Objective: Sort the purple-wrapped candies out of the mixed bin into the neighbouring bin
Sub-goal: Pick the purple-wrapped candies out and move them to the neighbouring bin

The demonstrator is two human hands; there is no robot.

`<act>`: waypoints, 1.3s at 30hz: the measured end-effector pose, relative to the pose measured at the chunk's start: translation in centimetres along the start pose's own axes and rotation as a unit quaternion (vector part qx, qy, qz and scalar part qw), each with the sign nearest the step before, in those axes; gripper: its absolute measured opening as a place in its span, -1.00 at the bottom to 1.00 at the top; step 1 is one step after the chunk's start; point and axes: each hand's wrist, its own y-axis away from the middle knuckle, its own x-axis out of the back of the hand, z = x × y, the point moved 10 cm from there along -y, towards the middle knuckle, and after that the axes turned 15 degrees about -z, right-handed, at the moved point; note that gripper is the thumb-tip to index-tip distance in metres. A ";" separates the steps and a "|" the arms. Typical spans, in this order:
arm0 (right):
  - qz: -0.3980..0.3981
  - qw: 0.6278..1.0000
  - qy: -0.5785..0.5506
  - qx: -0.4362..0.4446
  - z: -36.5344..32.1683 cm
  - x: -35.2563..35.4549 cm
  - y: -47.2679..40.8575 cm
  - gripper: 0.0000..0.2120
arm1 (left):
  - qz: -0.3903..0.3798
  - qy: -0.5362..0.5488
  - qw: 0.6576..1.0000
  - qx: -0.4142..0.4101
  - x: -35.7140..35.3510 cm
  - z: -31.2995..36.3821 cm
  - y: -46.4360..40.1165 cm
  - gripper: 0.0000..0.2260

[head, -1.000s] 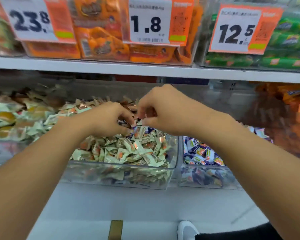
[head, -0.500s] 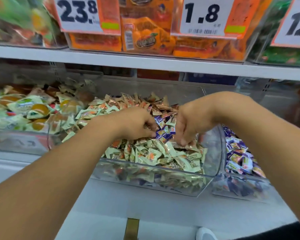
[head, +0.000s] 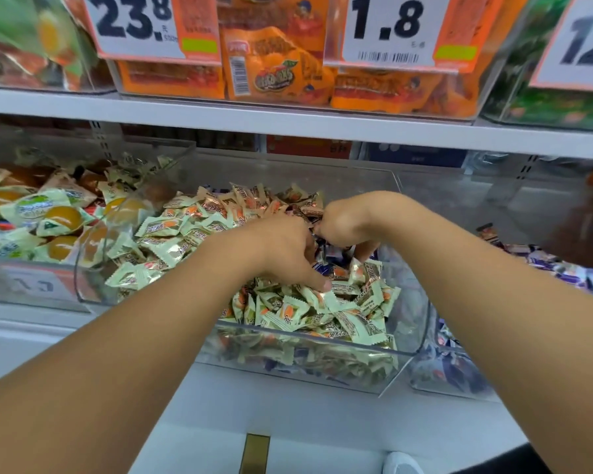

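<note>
Both hands are down in the mixed bin [head: 404,357], a clear plastic tub in the middle of the lower shelf, heaped mostly with pale green-wrapped candies [head: 308,313]. The left hand [head: 281,249] lies palm-down on the heap with its fingers spread and reaching forward, the fingertips touching wrappers near the centre of the bin; it covers what is beneath it, so whether anything is caught under the palm cannot be told. The right hand [head: 344,222] is just beside it on the far right, knuckles up and fingers curled downward into the pile — they close around a small cluster of purple-wrapped candies [head: 329,258], which show between and just below the two hands. How many pieces are held cannot be made out. The neighbouring bin [head: 439,374] stands touching the right wall of the mixed bin, and more purple wrappers lie in it, partly hidden by the right forearm. To the left is a further clear bin of larger green-and-yellow packets [head: 45,213]. On the upper shelf, at the far side, sit orange snack bags [head: 274,73] behind price tags reading 23.8 [head: 134,18] and 1.8 [head: 387,22].
</note>
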 end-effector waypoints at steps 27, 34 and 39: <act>-0.108 0.913 -0.380 0.097 0.8 -1.7 -1.1 -0.80 | 0.114 0.167 0.977 -0.060 0.9 -2.7 1.2 -0.80; -0.086 0.921 -0.360 0.119 0.1 -1.5 -1.3 -0.72 | 0.150 0.180 0.968 -0.090 2.4 -2.9 3.0 -0.87; -0.065 0.931 -0.341 0.115 0.6 -0.9 -0.9 -0.77 | 0.105 0.192 0.974 -0.067 2.4 -3.7 3.6 -0.96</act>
